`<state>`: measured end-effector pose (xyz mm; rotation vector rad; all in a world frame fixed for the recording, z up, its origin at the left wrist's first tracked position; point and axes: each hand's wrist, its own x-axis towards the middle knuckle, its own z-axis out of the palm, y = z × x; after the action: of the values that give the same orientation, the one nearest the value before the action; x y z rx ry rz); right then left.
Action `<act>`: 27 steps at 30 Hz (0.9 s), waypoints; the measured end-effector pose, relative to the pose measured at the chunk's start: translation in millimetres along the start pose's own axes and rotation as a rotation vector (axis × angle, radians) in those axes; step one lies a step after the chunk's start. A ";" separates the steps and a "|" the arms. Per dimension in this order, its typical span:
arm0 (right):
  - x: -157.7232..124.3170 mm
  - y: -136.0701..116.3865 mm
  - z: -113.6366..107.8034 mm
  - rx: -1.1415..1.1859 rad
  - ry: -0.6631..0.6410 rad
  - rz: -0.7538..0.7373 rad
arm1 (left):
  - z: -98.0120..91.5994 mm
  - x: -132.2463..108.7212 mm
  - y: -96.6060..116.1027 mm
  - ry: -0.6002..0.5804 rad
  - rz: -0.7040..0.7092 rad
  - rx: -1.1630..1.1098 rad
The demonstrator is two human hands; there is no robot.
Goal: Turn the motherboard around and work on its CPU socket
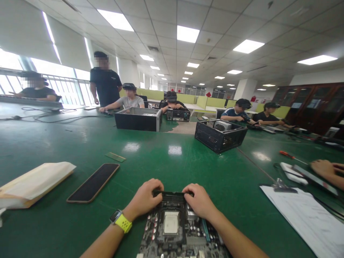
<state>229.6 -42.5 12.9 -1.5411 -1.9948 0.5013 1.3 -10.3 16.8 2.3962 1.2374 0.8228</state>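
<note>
Motherboard (pixel 177 233) first: where does it lie?

Flat on the green table (pixel 166 161), at the very near edge of the view, between the two forearms, with its pale square chip facing up.

And the hands?

Both are at the board's far edge, close together. The left hand (pixel 145 199), with a yellow-banded watch (pixel 120 220) on its wrist, and the right hand (pixel 200 200) each curl their fingers over a black strip (pixel 172 195) that runs along that edge, gripping one end apiece. It may be a memory module, but it is too foreshortened to tell.

What lies around them?

Left of the left hand there is a dark phone (pixel 93 182) lying flat, then a pale envelope (pixel 34 182). To the right are white papers (pixel 309 215) under a clip. Beyond them another person's hand (pixel 326 168) rests near a red-handled screwdriver (pixel 291 156).

Farther off?

Two open computer cases (pixel 138 119) stand mid-table, with seated people behind them and one person standing.
</note>
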 end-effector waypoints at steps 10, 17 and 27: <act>1.8 0.5 2.5 0.002 -0.015 0.005 | 1.2 -0.3 -5.2 -0.054 -0.004 0.030; 0.3 2.0 3.2 0.034 -0.015 -0.004 | -0.2 -0.4 -7.9 -0.077 0.025 0.012; -0.6 -1.1 2.0 -0.001 -0.023 0.003 | -1.3 0.0 -8.4 -0.065 0.014 0.025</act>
<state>227.7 -43.3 11.9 -1.5461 -2.0102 0.5213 -4.8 -5.5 13.5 2.4334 1.2140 0.7316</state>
